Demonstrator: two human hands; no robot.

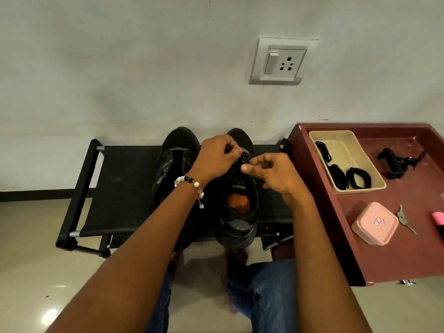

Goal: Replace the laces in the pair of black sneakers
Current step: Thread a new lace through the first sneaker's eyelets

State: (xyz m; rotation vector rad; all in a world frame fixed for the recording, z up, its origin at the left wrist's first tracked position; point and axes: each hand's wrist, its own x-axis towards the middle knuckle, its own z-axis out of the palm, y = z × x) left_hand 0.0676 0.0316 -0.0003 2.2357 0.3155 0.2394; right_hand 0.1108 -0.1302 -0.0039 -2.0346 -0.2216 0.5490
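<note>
We were working at the lacing of the right-hand sneaker (237,203), which stood beside its mate (175,164) on the black bench (120,183), just past centre toward twelve o'clock. Our left hand (213,157) pinched something at the eyelets with curled fingers, and our right hand (269,174) pinched close beside it; whether lace was going in or coming out we could not tell, the black cord being lost against black shoe. Laces (355,179) lay in the cream tray (341,143) at three o'clock. Next, we judged, came steady pulling through each eyelet.
</note>
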